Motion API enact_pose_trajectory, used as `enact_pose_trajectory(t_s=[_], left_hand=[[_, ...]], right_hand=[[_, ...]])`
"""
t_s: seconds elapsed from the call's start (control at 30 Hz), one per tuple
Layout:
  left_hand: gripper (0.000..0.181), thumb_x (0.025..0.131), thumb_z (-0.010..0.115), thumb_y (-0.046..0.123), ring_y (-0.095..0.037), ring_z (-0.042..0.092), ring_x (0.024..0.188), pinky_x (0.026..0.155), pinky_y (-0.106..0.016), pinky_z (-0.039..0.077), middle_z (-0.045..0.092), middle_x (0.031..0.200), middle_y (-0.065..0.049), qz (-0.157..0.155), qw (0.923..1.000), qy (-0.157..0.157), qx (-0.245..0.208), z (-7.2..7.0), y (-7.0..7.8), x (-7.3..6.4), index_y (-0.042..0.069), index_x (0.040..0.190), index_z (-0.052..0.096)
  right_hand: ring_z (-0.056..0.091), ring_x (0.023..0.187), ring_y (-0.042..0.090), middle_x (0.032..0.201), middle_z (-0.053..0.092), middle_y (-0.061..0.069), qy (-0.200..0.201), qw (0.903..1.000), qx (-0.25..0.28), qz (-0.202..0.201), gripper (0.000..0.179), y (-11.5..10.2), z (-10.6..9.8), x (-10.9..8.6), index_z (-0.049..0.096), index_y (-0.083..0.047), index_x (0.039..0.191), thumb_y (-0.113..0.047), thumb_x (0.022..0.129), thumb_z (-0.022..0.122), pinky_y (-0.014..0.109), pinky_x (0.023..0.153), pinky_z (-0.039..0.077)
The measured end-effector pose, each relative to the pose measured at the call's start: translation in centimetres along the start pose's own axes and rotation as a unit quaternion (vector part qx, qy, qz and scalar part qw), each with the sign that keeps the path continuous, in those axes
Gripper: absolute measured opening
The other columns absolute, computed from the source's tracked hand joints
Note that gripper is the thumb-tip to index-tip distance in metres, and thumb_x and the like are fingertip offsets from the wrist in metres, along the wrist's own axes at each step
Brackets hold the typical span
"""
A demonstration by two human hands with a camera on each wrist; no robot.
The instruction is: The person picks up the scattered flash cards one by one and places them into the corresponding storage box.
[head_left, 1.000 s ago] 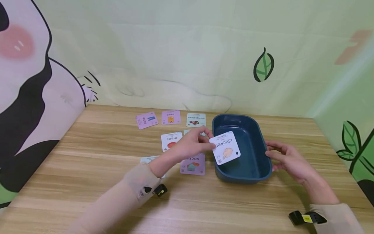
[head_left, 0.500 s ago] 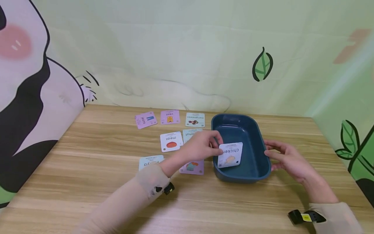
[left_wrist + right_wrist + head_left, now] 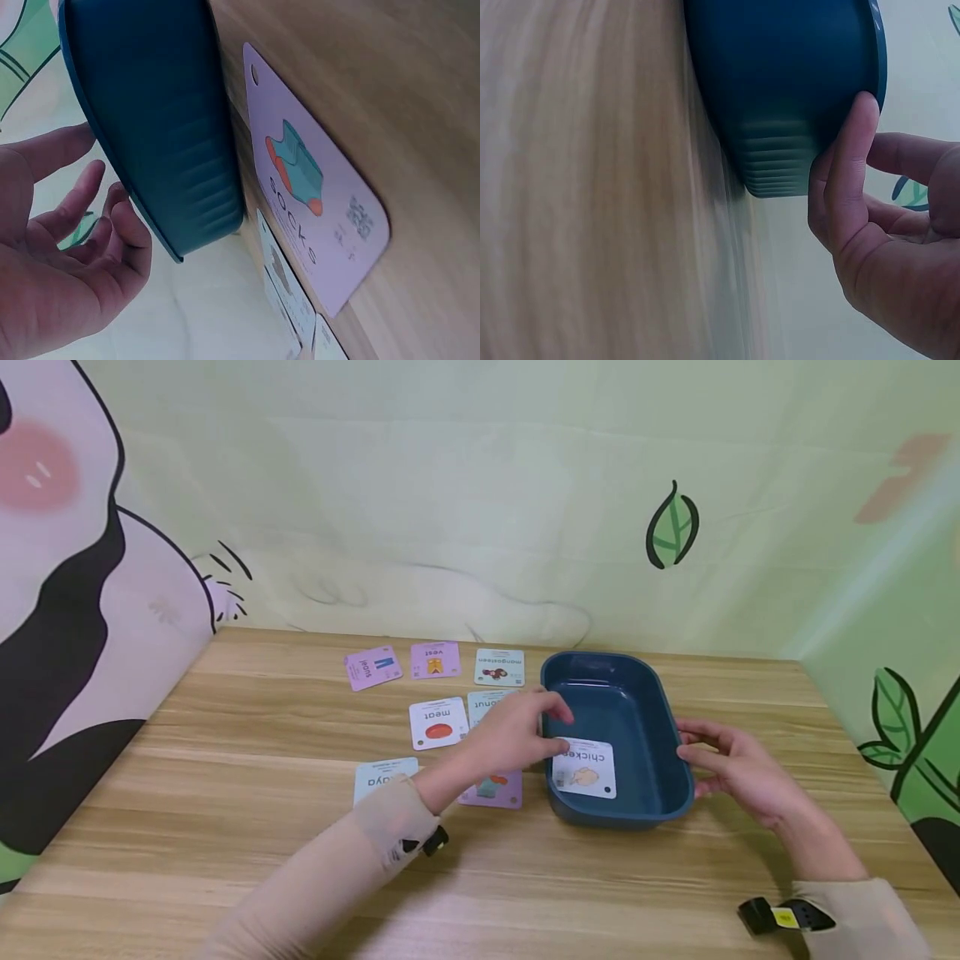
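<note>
A white chicken flashcard (image 3: 588, 768) lies inside the dark blue plastic bin (image 3: 637, 816), at its near left. My left hand (image 3: 513, 735) hovers over the bin's left rim, thumb and fingers apart; the thumb tip overlaps the card's upper left corner in the head view. In the left wrist view these fingers (image 3: 75, 202) are loosely bent with nothing between them. At the bin's right side, my right hand (image 3: 750, 772) touches the outer wall just under the rim. The right wrist view shows its fingertips (image 3: 862, 112) against that wall, not wrapped over it.
Left of the bin lie several flashcards: jeans (image 3: 373, 668), vest (image 3: 435, 660), mangosteen (image 3: 500, 667), meat (image 3: 438, 724), a partly covered one ending in "onut" (image 3: 483, 702), one ending in "aya" (image 3: 378, 777), and purple socks (image 3: 315, 195). A printed cloth backdrop (image 3: 450, 510) rises behind the table.
The chicken flashcard has gone down from my left fingers to lie inside the bin. My left hand shifted slightly right, then its fingers parted from the card. My right hand stays put.
</note>
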State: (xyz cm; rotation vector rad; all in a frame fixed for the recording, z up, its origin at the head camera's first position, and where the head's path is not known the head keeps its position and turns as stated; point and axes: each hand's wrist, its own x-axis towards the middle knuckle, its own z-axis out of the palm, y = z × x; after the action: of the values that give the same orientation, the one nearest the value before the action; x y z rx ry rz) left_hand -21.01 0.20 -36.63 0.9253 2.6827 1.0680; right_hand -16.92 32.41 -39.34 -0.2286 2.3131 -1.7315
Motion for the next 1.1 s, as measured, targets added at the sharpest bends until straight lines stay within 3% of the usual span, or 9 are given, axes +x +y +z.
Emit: enact_pose_trajectory(t_s=[0.3,0.5,0.87,1.1], left_hand=[[0.026,0.093,0.078,0.018,-0.019,0.057,0.088,0.076,-0.03,0.05,0.065,0.114,-0.008,-0.002,0.9996,0.004,-0.027,-0.9,-0.8,-0.4,0.01,0.115,0.068],[0.024,0.092,0.079,0.016,-0.021,0.057,0.082,0.075,-0.032,0.049,0.066,0.109,-0.01,0.002,0.9988,0.025,-0.041,-2.1,-2.1,-0.4,0.006,0.112,0.069],[0.026,0.093,0.076,0.021,-0.025,0.058,0.091,0.079,-0.037,0.049,0.064,0.108,-0.007,-0.078,0.9937,0.021,-0.078,-4.8,-4.6,-1.6,0.007,0.113,0.068],[0.026,0.094,0.074,0.019,-0.028,0.061,0.098,0.086,-0.039,0.05,0.064,0.111,-0.013,-0.119,0.9899,0.039,-0.068,-6.1,-7.2,-2.0,0.003,0.114,0.066]], right_hand=[[0.06,0.094,0.012,0.123,0.049,0.017,-0.001,1.0,0.002,-0.001,0.056,0.0,-0.2,-0.3,0.03,0.018,0.15,-0.009,0.107,0.053,0.033,0.061,0.057],[0.06,0.094,0.012,0.124,0.048,0.017,0.0,1.0,0.002,-0.002,0.056,0.1,-0.2,-0.3,0.03,0.018,0.15,-0.009,0.107,0.053,0.034,0.061,0.057],[0.06,0.093,0.013,0.127,0.047,0.021,0.0,1.0,-0.004,0.004,0.057,-0.1,-0.1,-0.1,0.032,0.016,0.15,-0.013,0.107,0.055,0.035,0.063,0.059],[0.061,0.093,0.014,0.132,0.044,0.028,0.0,0.9999,-0.005,0.011,0.057,-0.1,0.0,-0.1,0.032,0.016,0.15,-0.014,0.107,0.056,0.035,0.065,0.059]])
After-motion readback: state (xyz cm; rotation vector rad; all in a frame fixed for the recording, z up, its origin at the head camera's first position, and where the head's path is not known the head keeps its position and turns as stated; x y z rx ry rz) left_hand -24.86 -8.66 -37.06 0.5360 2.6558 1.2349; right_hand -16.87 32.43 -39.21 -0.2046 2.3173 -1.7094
